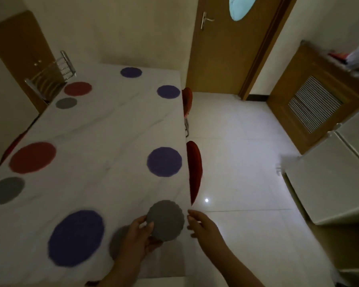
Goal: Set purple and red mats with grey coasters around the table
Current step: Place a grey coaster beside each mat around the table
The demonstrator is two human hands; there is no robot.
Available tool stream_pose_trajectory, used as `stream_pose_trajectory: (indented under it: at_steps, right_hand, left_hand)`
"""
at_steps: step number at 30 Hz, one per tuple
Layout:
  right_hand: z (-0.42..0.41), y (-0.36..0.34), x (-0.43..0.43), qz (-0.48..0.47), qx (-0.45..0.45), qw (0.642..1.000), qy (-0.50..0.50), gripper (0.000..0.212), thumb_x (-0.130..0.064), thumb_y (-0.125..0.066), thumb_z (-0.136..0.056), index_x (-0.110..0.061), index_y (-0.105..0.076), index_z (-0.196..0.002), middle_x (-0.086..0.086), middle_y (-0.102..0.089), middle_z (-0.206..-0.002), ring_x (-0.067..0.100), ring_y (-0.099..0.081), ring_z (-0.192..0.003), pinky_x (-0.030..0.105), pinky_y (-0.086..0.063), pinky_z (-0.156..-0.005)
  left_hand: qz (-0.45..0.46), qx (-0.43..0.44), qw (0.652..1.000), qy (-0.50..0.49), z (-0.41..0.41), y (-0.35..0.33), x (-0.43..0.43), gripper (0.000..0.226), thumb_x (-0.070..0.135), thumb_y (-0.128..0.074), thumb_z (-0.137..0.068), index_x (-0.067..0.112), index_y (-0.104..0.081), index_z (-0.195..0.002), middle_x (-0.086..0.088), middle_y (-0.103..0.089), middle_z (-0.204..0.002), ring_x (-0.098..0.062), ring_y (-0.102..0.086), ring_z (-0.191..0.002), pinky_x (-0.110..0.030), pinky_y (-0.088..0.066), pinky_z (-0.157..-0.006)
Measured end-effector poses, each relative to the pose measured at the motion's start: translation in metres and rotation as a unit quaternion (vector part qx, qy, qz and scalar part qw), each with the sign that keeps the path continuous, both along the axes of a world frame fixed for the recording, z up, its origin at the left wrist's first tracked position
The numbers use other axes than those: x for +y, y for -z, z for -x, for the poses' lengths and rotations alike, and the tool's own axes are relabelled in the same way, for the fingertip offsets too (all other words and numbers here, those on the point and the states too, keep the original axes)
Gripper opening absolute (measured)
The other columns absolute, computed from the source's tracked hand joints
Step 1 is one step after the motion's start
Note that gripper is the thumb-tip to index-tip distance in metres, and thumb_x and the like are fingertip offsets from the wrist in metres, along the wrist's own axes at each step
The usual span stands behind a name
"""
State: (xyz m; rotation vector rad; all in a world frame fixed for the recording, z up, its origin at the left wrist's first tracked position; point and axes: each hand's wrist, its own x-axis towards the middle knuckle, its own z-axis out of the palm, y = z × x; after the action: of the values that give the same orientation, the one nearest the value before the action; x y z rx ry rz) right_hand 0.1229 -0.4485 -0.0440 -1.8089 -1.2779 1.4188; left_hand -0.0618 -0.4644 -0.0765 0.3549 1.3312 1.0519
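left grip (pixel 139 238) pinches a grey coaster (pixel 165 220) over the desk (pixel 112 125); right grip (pixel 202 225) slack, empty (grey blur (pixel 117 242) beneath half hidden).

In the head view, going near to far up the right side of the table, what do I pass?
The grey coaster held in the left hand → nearest purple mat → second purple mat → farthest purple mat.
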Motion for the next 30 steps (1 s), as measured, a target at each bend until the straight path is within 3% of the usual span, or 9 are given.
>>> stream_pose_trajectory:
  at_steps: [2, 5, 8, 11, 16, 18, 21, 26, 30]
  right_hand:
    - [-0.037, -0.015, 0.014, -0.025, 0.013, 0.998, -0.050, 0.024, -0.033, -0.047, -0.096, -0.040, -0.050, -0.118, -0.018, -0.055, -0.113, 0.002, -0.055, -0.105, 0.024, -0.049, -0.092]
    - [-0.092, -0.028, 0.022, -0.060, -0.033, 0.995, -0.078, 0.037, -0.036, -0.049, -0.094, -0.032, -0.045, -0.130, -0.019, -0.048, -0.112, -0.004, -0.049, -0.097, 0.006, -0.039, -0.076]
    - [-0.136, -0.030, 0.032, -0.069, -0.092, 0.987, -0.110, 0.049, -0.038, -0.050, -0.093, -0.027, -0.038, -0.139, -0.014, -0.047, -0.116, -0.002, -0.046, -0.097, 0.005, -0.034, -0.074]
    - [-0.152, -0.031, 0.053, -0.069, -0.080, 0.984, -0.141, 0.052, -0.037, -0.050, -0.092, -0.027, -0.036, -0.141, -0.006, -0.053, -0.127, 0.000, -0.047, -0.099, 0.005, -0.036, -0.076]
    - [-0.153, -0.030, 0.106, -0.056, -0.018, 0.982, -0.180, 0.045, -0.036, -0.046, -0.095, -0.024, -0.043, -0.138, 0.000, -0.056, -0.133, 0.011, -0.054, -0.115, 0.034, -0.043, -0.104]
    - [-0.154, -0.029, 0.135, -0.072, -0.008, 0.974, -0.213, 0.039, -0.032, -0.045, -0.095, -0.022, -0.049, -0.133, -0.003, -0.061, -0.125, 0.013, -0.059, -0.111, 0.036, -0.049, -0.098]
    - [-0.152, -0.023, 0.184, -0.088, -0.005, 0.959, -0.270, 0.024, -0.029, -0.049, -0.095, -0.031, -0.054, -0.119, -0.015, -0.063, -0.105, 0.002, -0.062, -0.095, 0.020, -0.052, -0.082]
    - [-0.131, -0.025, 0.277, -0.079, -0.058, 0.931, -0.353, 0.011, -0.044, -0.056, -0.088, -0.037, -0.055, -0.096, -0.018, -0.065, -0.089, 0.002, -0.064, -0.081, 0.017, -0.051, -0.073]
    - [-0.096, -0.028, 0.344, -0.106, -0.128, 0.900, -0.403, 0.019, -0.049, -0.056, -0.084, -0.031, -0.050, -0.080, -0.015, -0.058, -0.078, 0.001, -0.059, -0.072, 0.012, -0.046, -0.065]
  left_hand:
    - [-0.019, -0.018, 1.000, -0.003, -0.052, -0.003, 0.005, 0.019, 0.017, -0.061, -0.090, 0.022, -0.056, -0.107, -0.012, -0.065, -0.108, -0.035, -0.070, -0.086, -0.032, -0.057, -0.053]
    - [-0.028, -0.038, 0.999, -0.011, -0.121, -0.011, 0.005, 0.029, 0.022, -0.064, -0.086, 0.023, -0.054, -0.113, -0.010, -0.067, -0.109, -0.030, -0.073, -0.084, -0.032, -0.058, -0.059]
    - [-0.032, -0.042, 0.998, -0.026, -0.167, -0.021, 0.011, 0.036, 0.029, -0.068, -0.080, 0.027, -0.053, -0.113, -0.010, -0.066, -0.111, -0.025, -0.073, -0.084, -0.030, -0.058, -0.060]
    - [-0.021, -0.032, 0.997, -0.061, -0.186, -0.024, 0.022, 0.031, 0.028, -0.068, -0.084, 0.028, -0.053, -0.111, -0.011, -0.064, -0.115, -0.021, -0.073, -0.084, -0.029, -0.058, -0.062]
    - [-0.020, 0.011, 0.990, -0.139, -0.190, -0.018, 0.059, 0.031, 0.025, -0.063, -0.090, 0.020, -0.054, -0.118, -0.014, -0.068, -0.114, -0.026, -0.073, -0.086, -0.034, -0.057, -0.067]
    - [-0.019, 0.011, 0.985, -0.168, -0.192, -0.015, 0.078, 0.030, 0.023, -0.062, -0.090, 0.017, -0.054, -0.119, -0.014, -0.070, -0.111, -0.027, -0.073, -0.087, -0.035, -0.058, -0.067]
    - [-0.014, -0.015, 0.976, -0.215, -0.194, -0.008, 0.114, 0.030, 0.018, -0.065, -0.088, 0.015, -0.055, -0.116, -0.015, -0.072, -0.105, -0.032, -0.073, -0.086, -0.039, -0.060, -0.066]
    - [-0.030, -0.057, 0.958, -0.278, -0.186, -0.006, 0.180, 0.025, 0.015, -0.065, -0.088, 0.015, -0.056, -0.111, -0.018, -0.067, -0.111, -0.036, -0.070, -0.091, -0.039, -0.059, -0.062]
    - [-0.010, -0.038, 0.942, -0.334, -0.171, -0.011, 0.231, 0.011, 0.010, -0.057, -0.093, 0.015, -0.053, -0.101, -0.020, -0.062, -0.116, -0.035, -0.067, -0.084, -0.032, -0.056, -0.048]
